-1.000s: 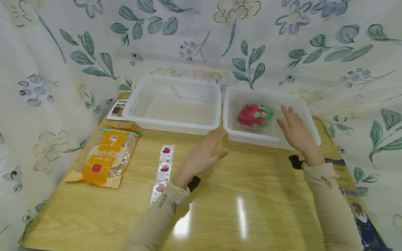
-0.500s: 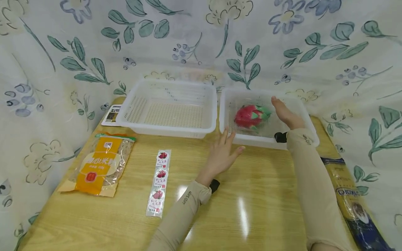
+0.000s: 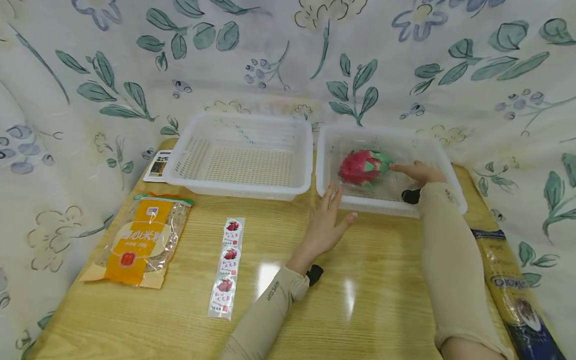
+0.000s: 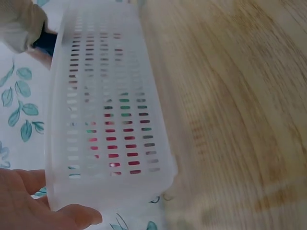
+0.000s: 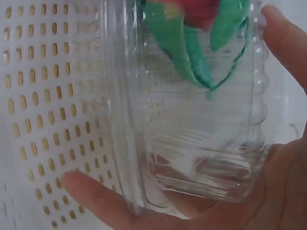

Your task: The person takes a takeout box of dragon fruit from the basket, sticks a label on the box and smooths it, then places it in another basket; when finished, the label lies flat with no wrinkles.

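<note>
A clear plastic box (image 5: 201, 120) with a red-and-green dragon fruit (image 3: 362, 167) inside lies in the right-hand white basket (image 3: 382, 202). My right hand (image 3: 420, 172) reaches into that basket and grips the box's right end. The right wrist view shows one digit along the box edge and another finger (image 5: 96, 196) spread beside its lid seam, over the perforated basket. My left hand (image 3: 325, 231) is at the basket's front left corner, straight fingers on the rim, thumb held out in front. The left wrist view shows this hand close against the perforated wall (image 4: 110, 120).
Another white basket (image 3: 238, 190) stands to the left, with a small packet (image 3: 157, 166) partly behind it. An orange food bag (image 3: 137, 240) and a strip of dragon fruit stickers (image 3: 227, 267) lie on the wooden table (image 3: 373, 300). A gold-and-blue package (image 3: 517, 295) lies along the right edge.
My right hand has moved from above the basket down to the box's end. The left hand has slid right and forward, bringing its fingers onto the basket's rim.
</note>
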A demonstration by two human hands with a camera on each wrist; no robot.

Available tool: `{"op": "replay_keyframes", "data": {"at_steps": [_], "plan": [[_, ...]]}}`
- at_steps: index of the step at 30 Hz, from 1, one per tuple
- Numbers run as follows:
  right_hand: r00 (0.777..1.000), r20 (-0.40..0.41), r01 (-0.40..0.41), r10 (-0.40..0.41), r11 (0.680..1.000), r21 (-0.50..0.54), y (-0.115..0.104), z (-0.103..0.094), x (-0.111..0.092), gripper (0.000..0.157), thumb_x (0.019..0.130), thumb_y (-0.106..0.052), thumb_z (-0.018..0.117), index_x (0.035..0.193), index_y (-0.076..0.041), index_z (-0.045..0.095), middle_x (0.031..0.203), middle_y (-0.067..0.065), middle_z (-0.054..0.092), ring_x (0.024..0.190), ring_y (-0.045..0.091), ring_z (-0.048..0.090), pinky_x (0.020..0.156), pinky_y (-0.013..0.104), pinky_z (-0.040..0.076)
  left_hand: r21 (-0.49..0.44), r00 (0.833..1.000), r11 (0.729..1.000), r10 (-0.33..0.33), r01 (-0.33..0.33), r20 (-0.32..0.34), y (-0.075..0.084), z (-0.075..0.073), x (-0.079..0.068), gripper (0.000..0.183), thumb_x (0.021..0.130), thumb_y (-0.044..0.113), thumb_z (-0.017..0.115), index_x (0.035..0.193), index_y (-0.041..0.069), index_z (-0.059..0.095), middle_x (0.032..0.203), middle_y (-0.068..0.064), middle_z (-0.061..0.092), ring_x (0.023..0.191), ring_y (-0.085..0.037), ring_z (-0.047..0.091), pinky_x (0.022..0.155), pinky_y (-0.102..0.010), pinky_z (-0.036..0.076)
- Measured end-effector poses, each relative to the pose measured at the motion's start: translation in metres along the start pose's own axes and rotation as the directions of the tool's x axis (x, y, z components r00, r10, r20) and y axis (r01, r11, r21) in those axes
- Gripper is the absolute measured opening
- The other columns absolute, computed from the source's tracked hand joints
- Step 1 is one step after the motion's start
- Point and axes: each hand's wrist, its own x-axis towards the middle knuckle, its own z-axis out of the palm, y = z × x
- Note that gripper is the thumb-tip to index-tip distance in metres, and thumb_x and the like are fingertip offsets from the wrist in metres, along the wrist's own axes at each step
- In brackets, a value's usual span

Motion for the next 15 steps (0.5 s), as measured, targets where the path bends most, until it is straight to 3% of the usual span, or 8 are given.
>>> {"op": "replay_keyframes", "data": {"at_steps": [4,7,11,15], "plan": [[0.992,0.127,-0.031,0.024,0.998,0.047,0.009,-0.002,0.004,0.108,0.091,-0.072,0.030,0.146,0.002,-0.026,0.152,0.032,-0.026,0.143,0.052,-0.012,0.118,0.063,0.008,-0.014,1.000,1.000,-0.017,0.017,0.006,0.002,-0.001,-0.001,0.080,0.097,0.052,0.047,0.157,0.012,0.012,0.165,-0.002,-0.007,0.150,-0.035,0.012,0.112,-0.072,0.011],[0.979,0.197,-0.069,0.045,0.991,0.116,0.016,-0.001,0.006,0.104,0.089,-0.075,0.028,0.149,-0.007,-0.025,0.157,0.025,-0.020,0.143,0.047,-0.021,0.118,0.063,0.003,-0.011,1.000,1.000,-0.027,0.027,0.009,0.002,-0.002,-0.003,0.082,0.096,0.051,0.051,0.157,0.012,0.012,0.165,-0.002,-0.007,0.151,-0.034,0.009,0.112,-0.071,0.011],[0.983,0.185,-0.042,-0.011,0.959,0.280,0.022,0.000,0.007,0.093,0.093,-0.068,0.033,0.152,-0.017,-0.019,0.162,0.016,-0.011,0.147,0.042,-0.018,0.121,0.057,0.002,-0.003,1.000,1.000,-0.010,0.010,0.005,0.002,-0.002,-0.001,0.082,0.096,0.049,0.053,0.156,0.009,0.014,0.165,-0.005,-0.004,0.150,-0.035,0.011,0.111,-0.072,0.013],[0.986,0.119,0.061,-0.116,0.919,0.389,0.019,-0.002,0.004,0.088,0.097,-0.058,0.035,0.153,-0.013,-0.016,0.161,0.016,-0.015,0.149,0.038,-0.013,0.123,0.051,0.000,-0.005,1.000,1.000,0.011,-0.011,-0.001,0.003,-0.004,0.004,0.080,0.096,0.044,0.055,0.155,0.006,0.016,0.165,-0.007,-0.003,0.149,-0.036,0.014,0.110,-0.073,0.017]]}}
